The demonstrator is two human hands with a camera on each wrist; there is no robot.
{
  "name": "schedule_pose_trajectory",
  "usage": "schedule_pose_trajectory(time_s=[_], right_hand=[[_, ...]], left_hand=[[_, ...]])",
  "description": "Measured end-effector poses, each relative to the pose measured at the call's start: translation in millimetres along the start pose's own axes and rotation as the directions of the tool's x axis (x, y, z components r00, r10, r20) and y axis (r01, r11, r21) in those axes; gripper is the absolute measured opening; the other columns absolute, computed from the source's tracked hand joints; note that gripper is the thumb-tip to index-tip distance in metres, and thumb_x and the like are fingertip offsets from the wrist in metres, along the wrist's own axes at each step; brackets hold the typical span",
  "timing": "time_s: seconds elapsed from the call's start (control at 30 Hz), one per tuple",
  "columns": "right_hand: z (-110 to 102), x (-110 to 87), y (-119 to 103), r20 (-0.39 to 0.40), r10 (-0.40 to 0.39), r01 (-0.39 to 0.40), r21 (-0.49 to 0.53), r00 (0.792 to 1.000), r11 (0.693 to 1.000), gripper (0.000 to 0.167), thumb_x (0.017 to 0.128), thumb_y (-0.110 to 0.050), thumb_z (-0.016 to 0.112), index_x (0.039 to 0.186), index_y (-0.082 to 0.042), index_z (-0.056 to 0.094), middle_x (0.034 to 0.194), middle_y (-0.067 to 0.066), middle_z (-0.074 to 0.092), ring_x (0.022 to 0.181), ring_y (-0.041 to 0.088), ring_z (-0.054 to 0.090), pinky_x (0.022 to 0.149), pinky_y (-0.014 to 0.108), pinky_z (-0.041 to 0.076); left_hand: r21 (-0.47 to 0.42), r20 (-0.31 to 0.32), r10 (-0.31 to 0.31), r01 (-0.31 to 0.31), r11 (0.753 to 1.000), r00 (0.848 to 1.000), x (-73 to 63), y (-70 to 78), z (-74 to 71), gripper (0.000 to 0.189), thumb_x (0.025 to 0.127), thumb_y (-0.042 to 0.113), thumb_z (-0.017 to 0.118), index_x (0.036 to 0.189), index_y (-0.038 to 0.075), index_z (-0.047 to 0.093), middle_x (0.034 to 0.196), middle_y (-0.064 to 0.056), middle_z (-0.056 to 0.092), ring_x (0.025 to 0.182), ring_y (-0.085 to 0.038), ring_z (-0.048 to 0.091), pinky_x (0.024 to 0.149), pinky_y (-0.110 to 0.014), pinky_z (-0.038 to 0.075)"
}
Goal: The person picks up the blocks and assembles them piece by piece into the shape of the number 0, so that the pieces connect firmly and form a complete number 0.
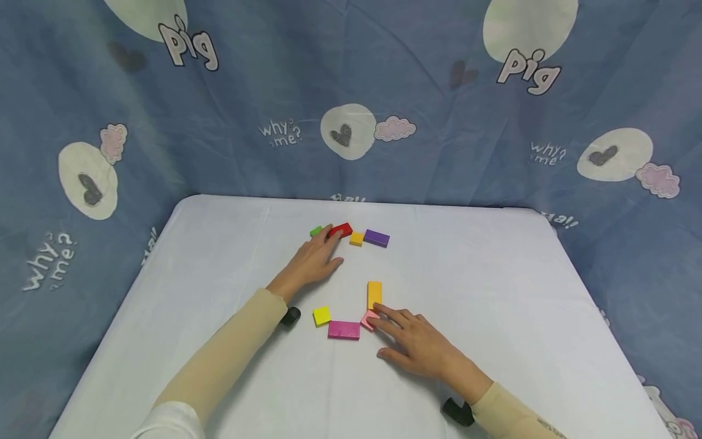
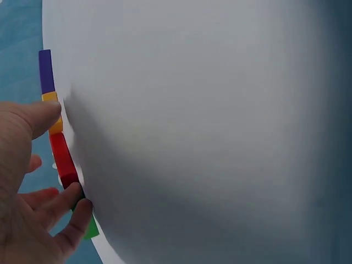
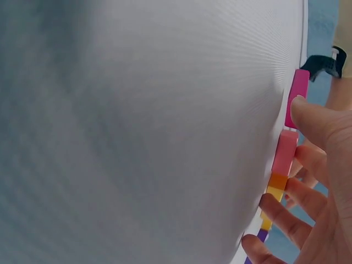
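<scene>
Reaching to the far side of the table, my left hand [image 1: 311, 259] has its fingertips on the red block [image 1: 342, 229] and beside the green block [image 1: 315, 231], which is partly covered. To the right of the red block lie a small orange block [image 1: 356, 239] and a purple block [image 1: 376, 238]. Nearer me, fingertips of my right hand [image 1: 419, 347] touch the small pink block [image 1: 368, 323], and one reaches the near end of the long yellow-orange block [image 1: 375, 294]. A magenta block [image 1: 343, 330] and a yellow square block [image 1: 322, 316] continue leftward. Both hands have extended fingers.
A white cloth [image 1: 493, 274] covers the table. Behind it hangs a blue printed curtain [image 1: 433, 171]. Black wrist-worn pieces show under the left wrist [image 1: 290, 316] and the right wrist [image 1: 457, 412].
</scene>
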State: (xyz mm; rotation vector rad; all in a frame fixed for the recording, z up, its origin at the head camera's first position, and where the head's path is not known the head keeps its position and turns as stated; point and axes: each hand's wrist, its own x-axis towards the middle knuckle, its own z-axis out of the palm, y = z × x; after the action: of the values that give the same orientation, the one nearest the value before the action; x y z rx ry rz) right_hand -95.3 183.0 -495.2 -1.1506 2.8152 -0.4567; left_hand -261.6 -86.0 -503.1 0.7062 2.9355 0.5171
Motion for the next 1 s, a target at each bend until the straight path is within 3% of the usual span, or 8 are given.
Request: schedule_pose_trajectory(time_s=[0.23, 0.5, 0.73, 1.0], right_hand=[[2.4, -0.3, -1.0, -0.025, -0.008, 0.008, 0.007, 1.000, 1.000, 0.061, 0.095, -0.043, 0.062, 0.148, -0.022, 0.043, 0.156, 0.003, 0.032, 0.128, 0.022, 0.046, 0.089, 0.045, 0.047], [0.7, 0.7, 1.0, -0.030, -0.013, 0.013, 0.013, 0.999, 1.000, 0.060, 0.095, -0.043, 0.062, 0.148, -0.021, 0.044, 0.156, 0.003, 0.032, 0.129, 0.022, 0.045, 0.089, 0.044, 0.047], [-0.3, 1.5, 1.7, -0.033, -0.016, 0.017, 0.011, 0.999, 1.000, 0.061, 0.094, -0.044, 0.062, 0.148, -0.021, 0.044, 0.155, 0.004, 0.033, 0.129, 0.022, 0.045, 0.088, 0.044, 0.047], [0.2, 1.2, 0.4, -0.016, 0.004, -0.004, 0.012, 1.000, 1.000, 0.061, 0.095, -0.045, 0.060, 0.149, -0.023, 0.042, 0.157, 0.001, 0.031, 0.129, 0.022, 0.045, 0.089, 0.044, 0.047]], left_hand=[[0.103, 0.024, -0.051, 0.048, 0.994, 0.998, 17.4, 3.4, 0.5, 0.068, 0.097, 0.036, 0.059, 0.153, 0.008, 0.032, 0.153, -0.021, 0.030, 0.137, -0.036, 0.034, 0.104, -0.052, 0.037], [0.178, -0.074, -0.026, 0.039, 0.983, 0.997, 26.3, 5.4, 2.0, 0.047, 0.098, 0.028, 0.059, 0.140, 0.009, 0.051, 0.125, -0.017, 0.055, 0.109, -0.030, 0.052, 0.085, -0.043, 0.052], [0.150, -0.090, -0.047, 0.060, 0.987, 0.995, 21.5, 5.1, -1.7, 0.042, 0.096, 0.021, 0.064, 0.135, 0.009, 0.057, 0.111, -0.014, 0.060, 0.096, -0.025, 0.055, 0.084, -0.040, 0.052], [0.127, -0.094, -0.072, 0.084, 0.988, 0.993, 12.8, 5.7, -6.3, 0.043, 0.094, 0.021, 0.065, 0.134, 0.007, 0.057, 0.108, -0.015, 0.059, 0.093, -0.025, 0.054, 0.083, -0.040, 0.052]])
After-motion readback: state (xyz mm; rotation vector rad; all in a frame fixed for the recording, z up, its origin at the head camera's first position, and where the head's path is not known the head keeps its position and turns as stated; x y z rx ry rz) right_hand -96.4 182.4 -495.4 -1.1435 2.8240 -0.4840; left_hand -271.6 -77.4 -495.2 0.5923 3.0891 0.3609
